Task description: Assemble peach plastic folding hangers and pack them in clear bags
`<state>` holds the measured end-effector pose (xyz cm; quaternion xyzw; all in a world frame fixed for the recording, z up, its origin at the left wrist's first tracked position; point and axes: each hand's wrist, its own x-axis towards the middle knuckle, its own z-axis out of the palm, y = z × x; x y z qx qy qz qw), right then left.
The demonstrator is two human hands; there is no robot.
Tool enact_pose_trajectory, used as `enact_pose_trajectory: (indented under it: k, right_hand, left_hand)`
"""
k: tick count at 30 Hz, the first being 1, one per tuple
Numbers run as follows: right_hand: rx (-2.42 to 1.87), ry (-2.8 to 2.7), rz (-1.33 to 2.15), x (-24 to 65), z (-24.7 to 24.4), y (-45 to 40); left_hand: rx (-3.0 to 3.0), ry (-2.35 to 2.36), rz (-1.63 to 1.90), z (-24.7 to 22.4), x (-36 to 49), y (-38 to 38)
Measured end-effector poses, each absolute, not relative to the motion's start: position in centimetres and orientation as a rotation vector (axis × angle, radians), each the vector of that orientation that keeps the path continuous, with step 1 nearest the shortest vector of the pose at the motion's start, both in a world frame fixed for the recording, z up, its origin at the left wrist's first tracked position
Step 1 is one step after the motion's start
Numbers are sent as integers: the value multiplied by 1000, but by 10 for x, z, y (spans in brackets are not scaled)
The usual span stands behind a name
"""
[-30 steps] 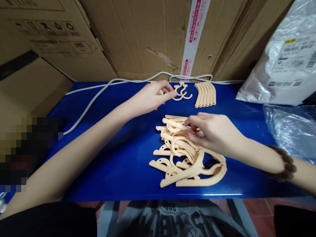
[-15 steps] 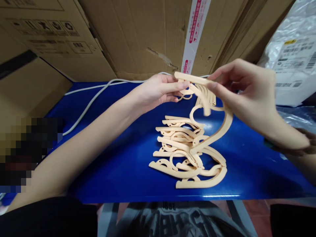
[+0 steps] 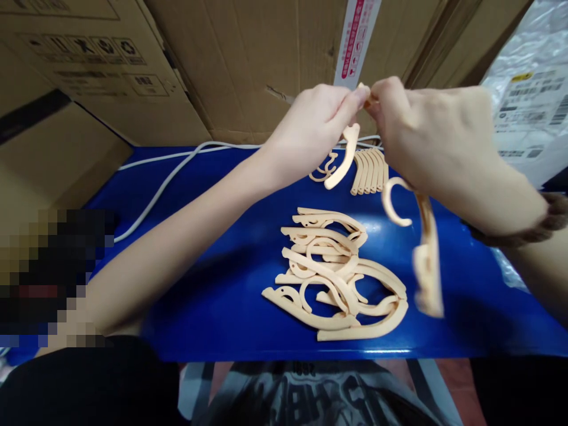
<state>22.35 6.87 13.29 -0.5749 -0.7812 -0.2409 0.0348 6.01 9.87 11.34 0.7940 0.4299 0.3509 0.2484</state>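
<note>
My left hand (image 3: 310,130) is closed, thumb and fingers pinching a cream plastic piece up by the cardboard. A curved hanger arm (image 3: 344,158) hangs just below those fingers. Closed beside it, fingertips almost touching, my right hand (image 3: 439,136) grips a cream folding hanger (image 3: 428,266); its hook and a blurred arm hang under the palm. My fingers hide where the pieces meet. Below, on the blue table (image 3: 213,313), lies a loose pile of folded cream hangers (image 3: 337,321).
Behind the pile are a row of curved hanger arms (image 3: 370,171) and some hook pieces (image 3: 326,171). A white cable (image 3: 164,195) runs along the left and back. Cardboard boxes (image 3: 248,65) wall the back and left. A plastic-wrapped parcel (image 3: 532,100) stands at right.
Both hands have risen and come together, the right one turning its back to me. The hanger has swung down and right, away from the pile. The curved arm has shifted left.
</note>
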Motion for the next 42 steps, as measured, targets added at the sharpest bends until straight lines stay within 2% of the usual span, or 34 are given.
enact_pose_trajectory:
  k: [4,7,10,13,17,21,23,25,29,31,35,42]
  right_hand:
    - [-1710,-2540,-547,235,126,96]
    - [-1578,-2502,-37,251,120,114]
    - [-1515,-2156,385,266,116,121]
    - [-1528,-1947,509,271,117,121]
    - [-1460,-1711,540,271,123,120]
    - [-1212,-1369,471,271,131,118]
    - [-1127,-1275,502,270,134,115]
    - [-1092,-1295,519,270,134,111]
    - [-1094,-1512,389,279,125,105]
    - [-1157,-1719,185,286,120,103]
    - [-1516,-2195,-457,288,112,101]
    - [-1665,-2386,-699,276,92,96]
  left_hand:
    - [2386,1343,844,98,52,110]
    - [2310,1371,849,82,39,123]
    - [2309,1455,763,65,19,143]
    - [2337,1619,626,48,-1,165]
    - [2276,1694,698,34,-13,176]
    - [2134,1365,885,46,6,152]
    - [1897,1096,758,57,20,135]
    - [1721,910,613,65,31,122]
    - [1509,770,701,69,36,118]
    - [1411,750,756,68,36,121]
    - [1339,727,704,70,42,119]
    - [1419,685,540,64,50,112]
